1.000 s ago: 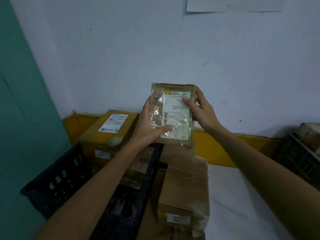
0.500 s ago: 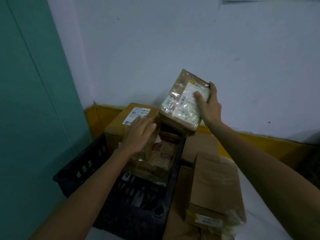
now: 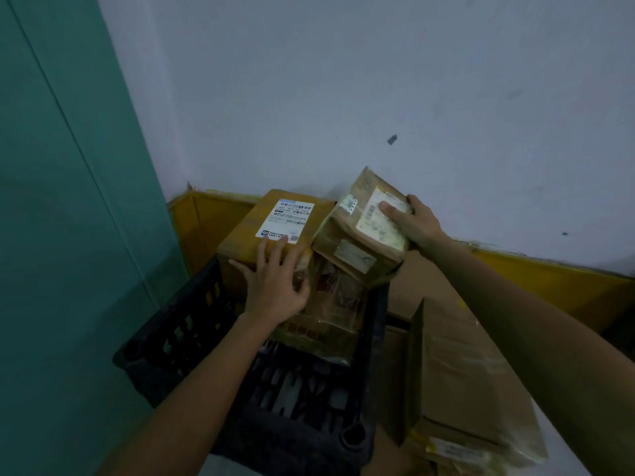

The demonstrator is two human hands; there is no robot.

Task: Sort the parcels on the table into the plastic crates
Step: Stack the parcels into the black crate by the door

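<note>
My right hand [image 3: 414, 223] grips a small brown parcel [image 3: 360, 231] wrapped in clear tape with a white label, thumb on top, tilted over the far right corner of a black plastic crate [image 3: 192, 324]. In the crate's far end stands a large brown box [image 3: 275, 225] with a white shipping label, and a taped parcel [image 3: 330, 310] lies beside it. My left hand [image 3: 275, 283] rests with spread fingers on the large box and the taped parcel below it.
A long brown cardboard box [image 3: 460, 383] lies on the white table right of the crate, with another flat box [image 3: 419, 283] behind it. A yellow rim [image 3: 556, 280] runs along the wall. A green panel [image 3: 68, 201] stands at the left.
My left hand let go of the small parcel and went down onto the boxes in the crate. My right hand carried the parcel down and left over the crate.
</note>
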